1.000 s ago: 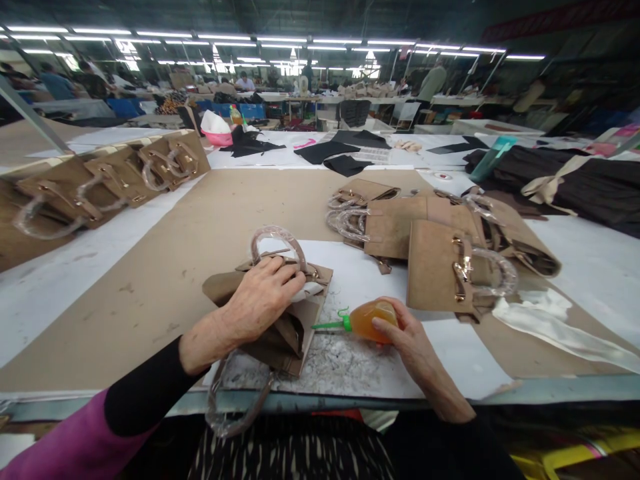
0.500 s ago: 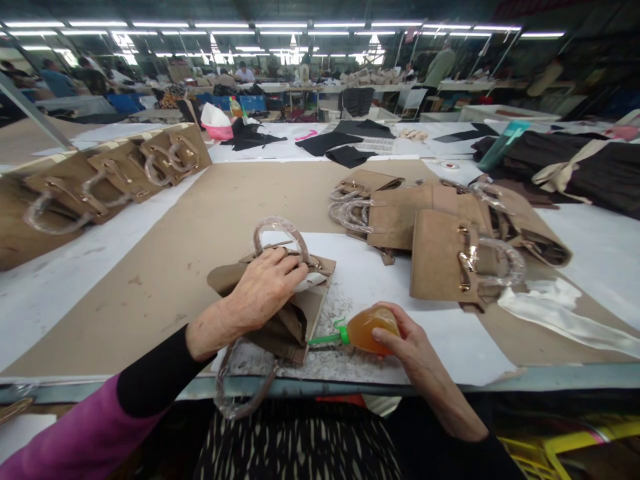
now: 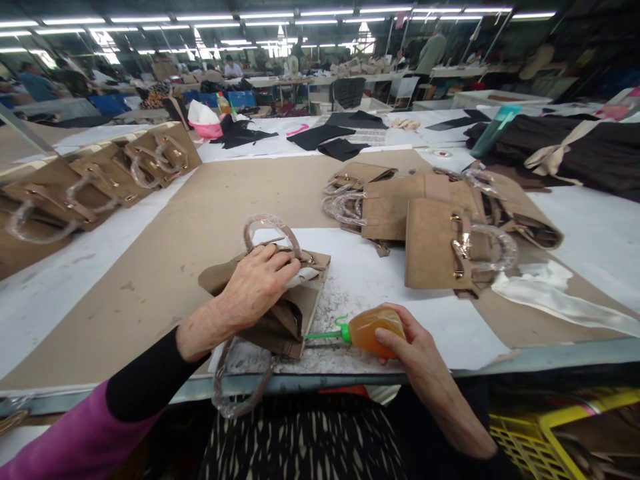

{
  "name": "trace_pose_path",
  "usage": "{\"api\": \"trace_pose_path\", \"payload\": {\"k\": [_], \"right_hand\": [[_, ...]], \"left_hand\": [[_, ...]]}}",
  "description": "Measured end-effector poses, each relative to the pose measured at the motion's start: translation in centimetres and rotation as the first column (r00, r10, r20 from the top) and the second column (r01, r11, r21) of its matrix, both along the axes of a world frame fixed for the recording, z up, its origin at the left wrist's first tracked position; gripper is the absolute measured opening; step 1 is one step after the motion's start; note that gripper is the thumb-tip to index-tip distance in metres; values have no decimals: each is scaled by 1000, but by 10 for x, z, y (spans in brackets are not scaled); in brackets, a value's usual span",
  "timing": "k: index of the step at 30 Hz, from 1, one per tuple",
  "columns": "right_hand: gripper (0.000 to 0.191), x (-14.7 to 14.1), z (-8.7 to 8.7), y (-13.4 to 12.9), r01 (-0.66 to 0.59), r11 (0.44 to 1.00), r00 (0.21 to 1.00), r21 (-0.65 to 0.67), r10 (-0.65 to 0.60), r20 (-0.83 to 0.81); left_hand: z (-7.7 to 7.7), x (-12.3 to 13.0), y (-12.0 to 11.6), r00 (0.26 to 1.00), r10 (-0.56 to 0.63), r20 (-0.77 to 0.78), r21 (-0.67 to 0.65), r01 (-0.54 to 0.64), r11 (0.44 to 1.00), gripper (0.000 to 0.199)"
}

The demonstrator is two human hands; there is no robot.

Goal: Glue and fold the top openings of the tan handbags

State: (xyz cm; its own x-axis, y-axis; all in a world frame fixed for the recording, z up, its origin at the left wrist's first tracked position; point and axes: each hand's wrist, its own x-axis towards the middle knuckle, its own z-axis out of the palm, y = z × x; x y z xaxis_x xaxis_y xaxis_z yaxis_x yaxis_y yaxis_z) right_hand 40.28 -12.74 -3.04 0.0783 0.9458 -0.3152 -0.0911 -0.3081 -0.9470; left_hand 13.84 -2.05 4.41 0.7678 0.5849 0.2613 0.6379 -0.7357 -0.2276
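A tan handbag (image 3: 313,293) lies on the table in front of me, its mouth partly open and its plastic-wrapped handles sticking out at the far and near sides. My left hand (image 3: 263,283) is closed over the bag's upper part, just below the far handle; its fingertips are partly hidden. In my right hand (image 3: 413,340) is a squeeze bottle (image 3: 373,330) of amber liquid, held on its side. Its green nozzle points left, and the tip is at the bag's near right edge. Whether it touches cannot be made out.
Several tan handbags (image 3: 390,213) are piled at the right, and a row of others (image 3: 105,180) stands at the left. White cloth (image 3: 550,287) lies right of the pile. Black pieces (image 3: 325,137) lie at the back. A yellow crate (image 3: 530,440) is below the table edge.
The whole view has shifted slightly. Both hands keep their holds on the bag and the bottle, and the nozzle tip stays by the bag's edge.
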Motion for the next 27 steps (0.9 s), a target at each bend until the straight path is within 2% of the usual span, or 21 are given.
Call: {"api": "trace_pose_path", "payload": {"k": [3, 9, 17, 27], "right_hand": [[42, -3, -2, 1, 34, 999, 999, -9, -34, -21], [41, -4, -1, -6, 2, 999, 998, -51, -5, -65], [41, -4, -2, -6, 33, 998, 999, -51, -35, -40], [38, -13, 0, -21, -48, 996, 999, -77, 46, -18]], "left_hand": [[-1, 0, 0, 1000, -2, -13, -1, 2, 1000, 22], [-1, 1, 1, 1000, -6, -24, 7, 6, 1000, 22], [-1, 1, 2, 1000, -13, -18, 11, 13, 1000, 21], [2, 3, 3, 1000, 7, -19, -19, -8, 1000, 21]]}}
